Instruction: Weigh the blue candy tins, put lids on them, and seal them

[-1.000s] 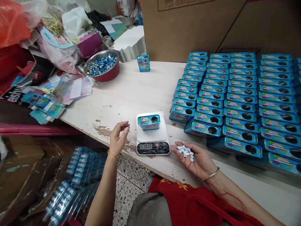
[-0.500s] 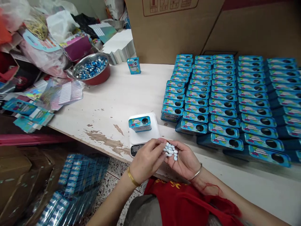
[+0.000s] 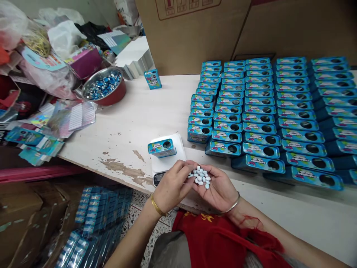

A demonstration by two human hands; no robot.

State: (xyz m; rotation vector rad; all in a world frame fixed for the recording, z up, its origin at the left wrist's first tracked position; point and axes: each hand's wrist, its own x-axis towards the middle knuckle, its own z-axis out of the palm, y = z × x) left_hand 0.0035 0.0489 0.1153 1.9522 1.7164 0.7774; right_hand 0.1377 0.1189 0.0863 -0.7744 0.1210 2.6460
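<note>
About twenty pale blue oval candies are cradled in the cupped, palm-up right hand, the slight curl of its fingers keeping them gathered in one heap. The left hand is held over them, its fingertips pinched together at the edge of the heap; whether a candy is gripped between them cannot be told. Both hands are kept just in front of a white digital scale, on whose platform a blue rectangular tin with a round window is placed, so that its weight can be registered. The scale's black display is partly hidden by the left hand and cannot be read. "CARAMELO MACIZO" can be made out on the tin's label. Many further blue tins are laid in tight rows across the white, worn table, their windows all facing up, which keeps them easily counted. Another such tin is stood upright near a red-walled steel bowl of blue-wrapped pieces.
</note>
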